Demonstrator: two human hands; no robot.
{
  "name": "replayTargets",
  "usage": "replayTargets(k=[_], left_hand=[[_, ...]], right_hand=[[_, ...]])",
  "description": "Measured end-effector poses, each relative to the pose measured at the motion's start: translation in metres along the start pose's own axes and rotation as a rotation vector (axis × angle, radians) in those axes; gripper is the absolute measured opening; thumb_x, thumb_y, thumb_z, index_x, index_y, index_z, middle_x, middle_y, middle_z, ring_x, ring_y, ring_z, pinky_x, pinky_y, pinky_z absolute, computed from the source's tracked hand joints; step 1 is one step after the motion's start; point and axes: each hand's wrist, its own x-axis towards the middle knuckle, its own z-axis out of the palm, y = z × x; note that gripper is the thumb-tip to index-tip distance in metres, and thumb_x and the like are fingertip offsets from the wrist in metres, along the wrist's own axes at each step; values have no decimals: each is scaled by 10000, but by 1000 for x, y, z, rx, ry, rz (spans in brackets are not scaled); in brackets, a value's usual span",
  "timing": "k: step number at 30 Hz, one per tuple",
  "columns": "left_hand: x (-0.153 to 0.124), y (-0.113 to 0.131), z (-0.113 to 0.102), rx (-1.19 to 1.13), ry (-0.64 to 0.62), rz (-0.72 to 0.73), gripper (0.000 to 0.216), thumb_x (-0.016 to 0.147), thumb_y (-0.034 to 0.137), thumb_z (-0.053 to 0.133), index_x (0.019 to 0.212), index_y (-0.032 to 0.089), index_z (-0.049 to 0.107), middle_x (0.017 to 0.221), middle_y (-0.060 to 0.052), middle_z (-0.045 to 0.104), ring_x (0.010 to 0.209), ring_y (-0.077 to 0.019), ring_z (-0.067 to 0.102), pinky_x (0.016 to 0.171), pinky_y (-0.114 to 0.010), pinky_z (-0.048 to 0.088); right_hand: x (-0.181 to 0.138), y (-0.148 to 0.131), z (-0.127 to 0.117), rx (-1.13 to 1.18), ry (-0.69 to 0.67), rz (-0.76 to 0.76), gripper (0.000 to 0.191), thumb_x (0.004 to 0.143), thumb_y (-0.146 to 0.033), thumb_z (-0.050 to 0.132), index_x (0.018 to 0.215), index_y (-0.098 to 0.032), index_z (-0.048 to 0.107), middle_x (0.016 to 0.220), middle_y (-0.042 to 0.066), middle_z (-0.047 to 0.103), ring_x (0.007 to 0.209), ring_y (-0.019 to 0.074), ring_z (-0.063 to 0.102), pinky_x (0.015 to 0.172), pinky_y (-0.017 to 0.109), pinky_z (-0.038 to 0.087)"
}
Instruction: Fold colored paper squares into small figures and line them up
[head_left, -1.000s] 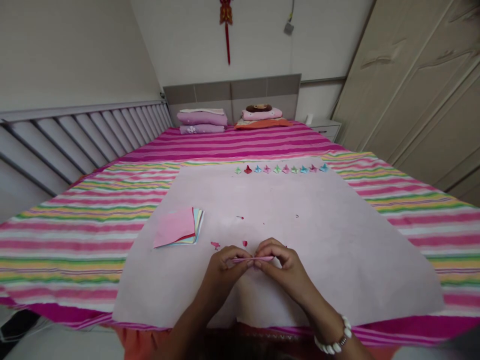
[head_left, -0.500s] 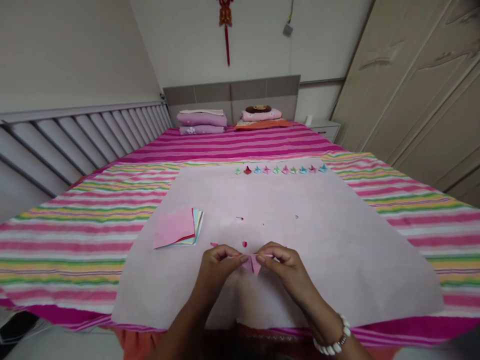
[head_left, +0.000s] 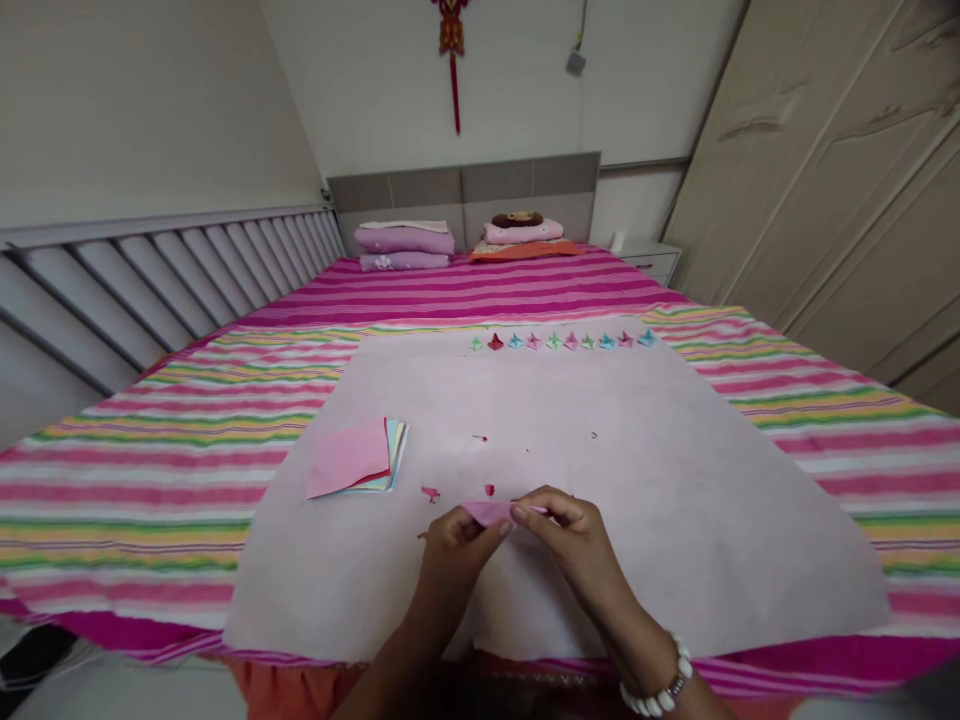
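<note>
A small folded piece of pink paper (head_left: 486, 512) is held between both hands near the front of the pale sheet (head_left: 645, 480). My left hand (head_left: 457, 550) pinches it from the left and below, thumb along its lower edge. On the other side, my right hand (head_left: 566, 525) grips its right end between thumb and fingers, partly hiding it. A bracelet of white beads (head_left: 660, 690) circles the right wrist. Just beyond the hands lie a small red scrap (head_left: 489, 490) and a pinkish-red scrap (head_left: 430, 493).
Left of the hands lies a stack of coloured paper squares (head_left: 349, 460), pink on top. A row of small folded paper shapes (head_left: 553, 341) in green, red, blue and pink runs along the sheet's far edge. Striped bedding (head_left: 150, 480) surrounds the sheet.
My left hand has turned and shifted lower, and the pink paper now shows as a narrow folded strip. The pinkish-red scrap at the left has come more into view.
</note>
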Motion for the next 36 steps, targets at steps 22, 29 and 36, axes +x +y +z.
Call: replayTargets(k=[22,29,36], left_hand=[[3,18,-18,403,-121,56,223,807,335,565,657,172,589,581,14,557,588,-147,533,575,-239,401],[2,12,-13,336,-217,6,197,784,340,596,699,163,612,598,20,563,590,-135,520,581,-237,390],[6,13,-17,280,-163,-14,234,774,335,596,607,171,598,570,16,573,578,-131,513,588,-237,404]], right_hand=[[4,-12,-13,-85,-121,89,198,711,-376,714,795,-198,736,758,29,698,734,185,594,700,311,451],[4,-13,-3,-75,-102,68,211,715,-326,705,579,-176,648,579,-15,600,596,135,513,611,271,400],[3,-11,1,114,-116,181,283,728,-431,696,629,-170,646,581,-19,564,570,122,469,574,254,374]])
